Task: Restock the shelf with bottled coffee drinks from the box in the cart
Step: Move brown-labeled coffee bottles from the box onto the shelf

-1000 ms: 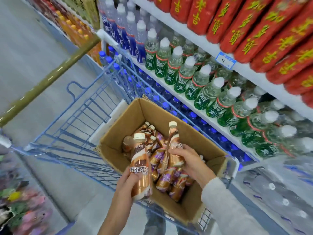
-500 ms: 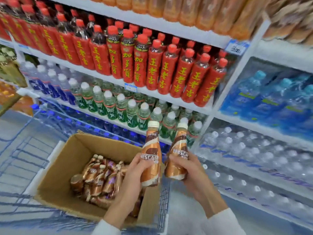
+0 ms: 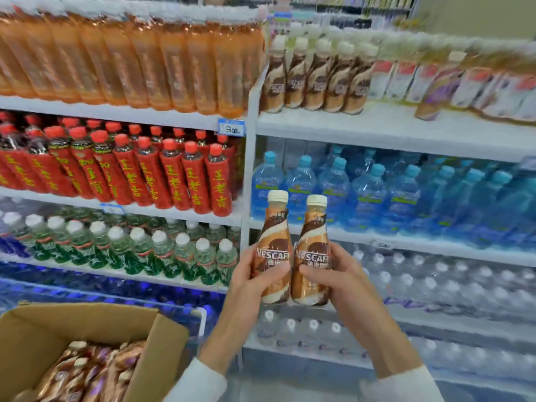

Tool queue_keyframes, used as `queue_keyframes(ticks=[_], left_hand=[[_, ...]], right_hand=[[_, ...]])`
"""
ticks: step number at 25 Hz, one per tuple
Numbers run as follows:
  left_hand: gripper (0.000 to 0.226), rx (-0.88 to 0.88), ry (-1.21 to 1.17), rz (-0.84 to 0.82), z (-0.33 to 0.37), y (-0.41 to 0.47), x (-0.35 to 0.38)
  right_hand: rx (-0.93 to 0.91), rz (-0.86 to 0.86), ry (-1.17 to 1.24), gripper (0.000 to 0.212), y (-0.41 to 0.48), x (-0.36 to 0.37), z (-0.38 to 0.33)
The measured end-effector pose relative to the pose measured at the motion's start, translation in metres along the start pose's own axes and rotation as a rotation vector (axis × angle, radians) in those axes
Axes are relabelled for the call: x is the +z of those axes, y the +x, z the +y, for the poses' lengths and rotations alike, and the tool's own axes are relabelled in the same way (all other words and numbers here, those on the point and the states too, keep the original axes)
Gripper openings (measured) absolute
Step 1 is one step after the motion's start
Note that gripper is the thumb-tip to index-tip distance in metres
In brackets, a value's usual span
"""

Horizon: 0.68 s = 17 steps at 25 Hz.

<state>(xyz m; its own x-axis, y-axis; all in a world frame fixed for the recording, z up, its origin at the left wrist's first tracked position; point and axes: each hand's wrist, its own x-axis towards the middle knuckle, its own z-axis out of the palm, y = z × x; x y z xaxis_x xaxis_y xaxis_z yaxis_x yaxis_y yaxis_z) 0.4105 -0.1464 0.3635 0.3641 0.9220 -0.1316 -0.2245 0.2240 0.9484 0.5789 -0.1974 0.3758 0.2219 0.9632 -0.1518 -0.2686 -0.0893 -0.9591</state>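
A supermarket drinks aisle fills the view, its white shelving packed with orange tea, red-labelled bottles, green-labelled water and blue water bottles. At one o'clock, on an upper shelf, stands a row of coffee bottles that match the two in hand.

A second ago both hands were down in the box, each closing on a bottle. Now the box sits at seven o'clock, more bottles lying inside it, and the two picked bottles are raised upright before the shelving at centre. The pick looks finished. What remains is to lift them up to the matching row, well above them.

The left hand wraps the lower body of the left bottle, thumb across the label. The right hand grips the right bottle the same way, fingers curled round its side. The bottles stand side by side, touching or very nearly so.
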Motion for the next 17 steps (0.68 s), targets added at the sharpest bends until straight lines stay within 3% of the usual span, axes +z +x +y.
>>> queue_keyframes(ticks=[8,17], left_hand=[[0.052,0.120,0.058,-0.060,0.006,0.023,0.101],[0.071,0.164,0.044,-0.032,0.028,0.097,0.124]], right_hand=[[-0.133,0.113,0.077,0.045,-0.006,-0.089,-0.060],[-0.154,0.101,0.095,0.045,0.053,-0.109,-0.089]])
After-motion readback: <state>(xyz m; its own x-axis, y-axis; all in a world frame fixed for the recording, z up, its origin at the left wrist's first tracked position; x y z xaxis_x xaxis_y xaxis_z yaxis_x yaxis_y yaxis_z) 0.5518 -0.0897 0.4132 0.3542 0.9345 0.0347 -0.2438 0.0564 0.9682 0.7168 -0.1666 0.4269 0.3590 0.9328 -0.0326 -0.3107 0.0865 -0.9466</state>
